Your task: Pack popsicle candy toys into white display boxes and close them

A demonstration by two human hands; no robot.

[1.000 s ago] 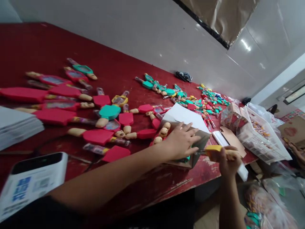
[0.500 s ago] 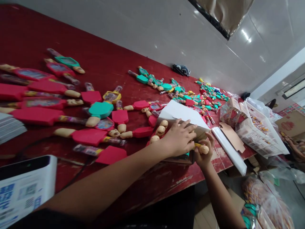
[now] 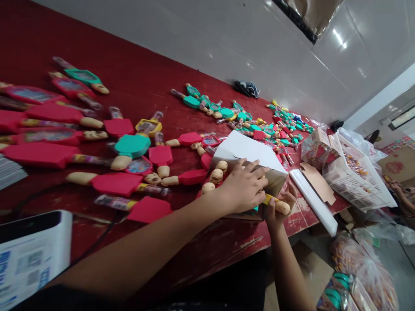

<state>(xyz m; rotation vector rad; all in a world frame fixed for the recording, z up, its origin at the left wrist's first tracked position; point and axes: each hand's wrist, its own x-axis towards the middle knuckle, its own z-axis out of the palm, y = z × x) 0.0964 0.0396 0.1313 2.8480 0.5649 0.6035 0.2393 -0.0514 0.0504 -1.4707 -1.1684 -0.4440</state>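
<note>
A cardboard box (image 3: 249, 151) with a white raised flap stands near the table's front edge. Inside it, toys with tan character-head ends (image 3: 216, 176) show at the left. My left hand (image 3: 243, 188) lies across the box opening, palm down, its fingers stretched over the contents; what lies beneath the palm is hidden. At the box's right end, my right hand (image 3: 278, 209) pinches a yellow toy with a tan head-shaped end (image 3: 282, 207). That end sticks out past the fingers, while its other end runs toward the box under my left hand.
Pink paddle-shaped toys (image 3: 116, 183) and green ones (image 3: 132, 145) lie scattered on the red table (image 3: 136, 73). To the right are a clear plastic stack (image 3: 296, 190), flat cardboard (image 3: 317, 183) and a white basket (image 3: 359, 172). A white device (image 3: 35, 259) sits front left.
My right hand has shifted slightly right and down with the yellow toy, and more of the toy shows outside the box. My left hand stays over the box. The view has shifted slightly.
</note>
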